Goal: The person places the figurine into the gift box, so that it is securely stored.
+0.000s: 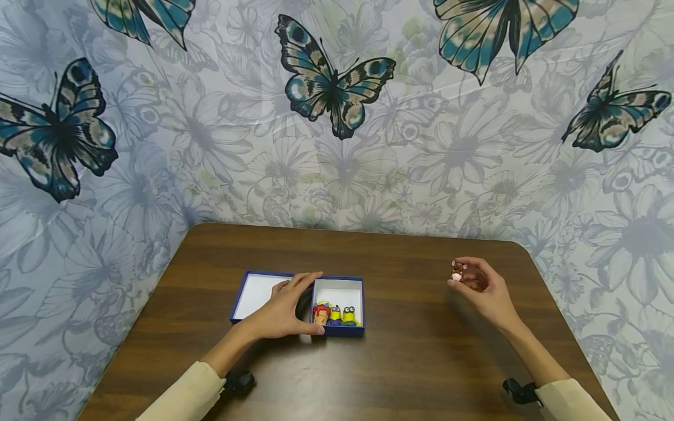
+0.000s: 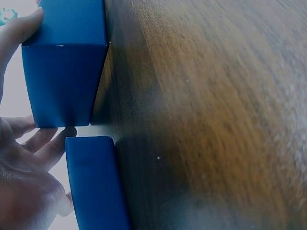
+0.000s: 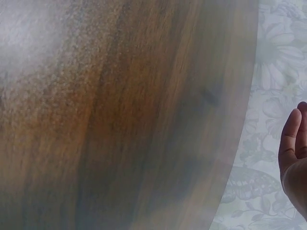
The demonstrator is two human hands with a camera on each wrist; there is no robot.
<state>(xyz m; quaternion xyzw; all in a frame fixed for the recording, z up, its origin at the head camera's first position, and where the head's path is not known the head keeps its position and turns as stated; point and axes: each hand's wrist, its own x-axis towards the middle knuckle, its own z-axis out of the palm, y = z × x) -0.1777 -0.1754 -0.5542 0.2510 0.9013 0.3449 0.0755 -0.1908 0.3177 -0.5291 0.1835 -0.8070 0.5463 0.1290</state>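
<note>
Head view: the left hand [image 1: 279, 313] angles inward from a cream sleeve [image 1: 184, 392], thumb at the near corner and fingertips at the far corner, gripping the left side of the blue-walled rectangular box with white interior [image 1: 344, 331]. Its wrist lies over the brown wood-grain table [image 1: 400, 368], beside the shallow blue-edged white tray [image 1: 254, 297]. Well apart on the right, the right hand [image 1: 489, 292] bends inward, thumb and fingertips pinching the small brown figurine with a pale front [image 1: 457, 270] over the table.
</note>
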